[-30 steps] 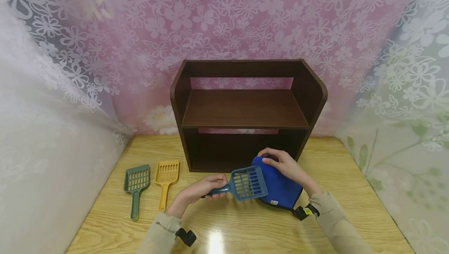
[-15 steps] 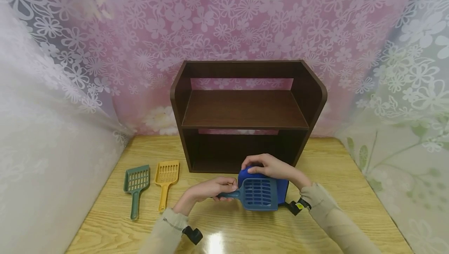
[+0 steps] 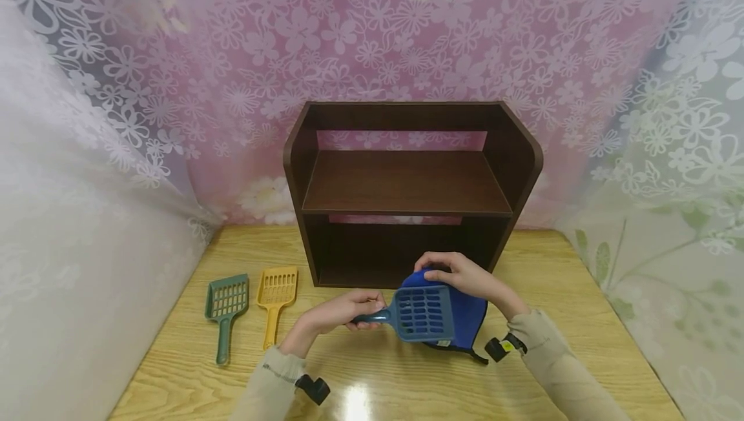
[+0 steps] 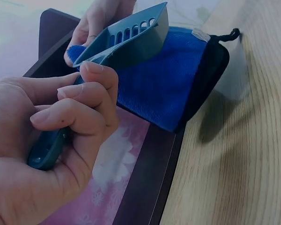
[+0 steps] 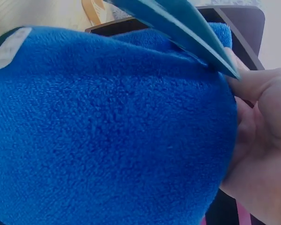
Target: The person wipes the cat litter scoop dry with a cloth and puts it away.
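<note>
My left hand (image 3: 345, 311) grips the handle of a slotted blue-grey litter scoop (image 3: 421, 313), its fingers curled round it in the left wrist view. The scoop head lies over a plush blue cloth (image 3: 469, 311) and hides part of it. That cloth has black edging, a white tag and a black loop (image 4: 232, 35). My right hand (image 3: 462, 274) pinches the cloth at its upper edge. In the right wrist view the scoop's edge (image 5: 192, 33) lies against the cloth (image 5: 112, 140) close to the thumb. Both things are held up before the shelf.
A dark brown two-tier shelf (image 3: 407, 213) stands behind my hands at the back of the wooden table (image 3: 378, 376). A green litter scoop (image 3: 227, 305) and a yellow litter scoop (image 3: 276, 298) lie side by side at the left. Flowered curtains surround the table.
The scoop first moved right and down over the cloth, then slightly back left and up. The right hand shifted the cloth left, then back right. Both grips have stayed.
</note>
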Motion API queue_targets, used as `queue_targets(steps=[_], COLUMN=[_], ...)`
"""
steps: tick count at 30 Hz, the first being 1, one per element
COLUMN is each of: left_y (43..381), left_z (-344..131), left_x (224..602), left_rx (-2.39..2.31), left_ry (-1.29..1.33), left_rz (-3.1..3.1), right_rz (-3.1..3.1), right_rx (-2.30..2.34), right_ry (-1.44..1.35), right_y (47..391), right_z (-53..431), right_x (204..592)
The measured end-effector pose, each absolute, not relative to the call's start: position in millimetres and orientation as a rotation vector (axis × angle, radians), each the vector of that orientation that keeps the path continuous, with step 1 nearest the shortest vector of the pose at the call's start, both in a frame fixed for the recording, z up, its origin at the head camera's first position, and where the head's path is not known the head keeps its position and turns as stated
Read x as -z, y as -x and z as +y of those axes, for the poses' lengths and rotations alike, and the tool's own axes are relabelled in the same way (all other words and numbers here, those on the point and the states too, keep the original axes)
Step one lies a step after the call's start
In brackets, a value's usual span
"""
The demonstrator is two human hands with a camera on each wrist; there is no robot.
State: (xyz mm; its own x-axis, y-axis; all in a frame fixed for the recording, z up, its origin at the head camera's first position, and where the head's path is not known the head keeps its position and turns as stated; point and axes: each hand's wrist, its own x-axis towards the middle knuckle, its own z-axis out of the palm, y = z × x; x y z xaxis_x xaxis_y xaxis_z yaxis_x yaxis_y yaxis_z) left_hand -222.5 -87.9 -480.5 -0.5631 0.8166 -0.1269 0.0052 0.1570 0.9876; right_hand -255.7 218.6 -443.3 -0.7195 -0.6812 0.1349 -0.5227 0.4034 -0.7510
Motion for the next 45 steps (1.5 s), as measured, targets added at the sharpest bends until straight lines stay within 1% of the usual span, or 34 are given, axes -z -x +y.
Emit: queue_targets(steps=[5, 10, 18, 24, 29, 32, 41, 45], left_y=[223.2, 224.2, 219.8, 219.8, 219.6, 218.1, 210.3, 207.5], left_z=[-94.5, -99.5, -96.1, -96.4, -98.5, -97.7, -91.9, -90.0], left_x=[484.7, 491.8, 494.8, 496.9, 498.9, 500.0, 500.4, 499.9], left_rx=[-1.516, -1.609, -1.715, -1.844, -1.893, -1.906, -1.927, -1.954], left_ry=[-0.775, -0.739, -0.695, -0.639, -0.606, -0.59, -0.553, -0.526], left_rz=[1.74, 1.72, 1.71, 1.684, 1.674, 1.683, 1.771, 1.768], right_rz=[2.543, 2.599, 2.568, 2.532, 2.545, 2.595, 3.031, 3.08], right_rx=[1.284, 1.466, 1.839, 1.941, 1.946, 1.96, 1.86, 1.827], right_ry=[0.957, 0.75, 0.385, 0.223, 0.2, 0.239, 0.563, 0.632], right_y=[253.2, 247.6, 235.5, 226.0, 218.3, 214.6, 212.7, 211.0], right_z=[225.2, 227.4, 212.3, 206.1, 206.7, 207.1, 203.7, 205.1], right_x=[449.6, 452.1, 464.4, 470.8, 476.6, 479.0, 481.6, 479.9])
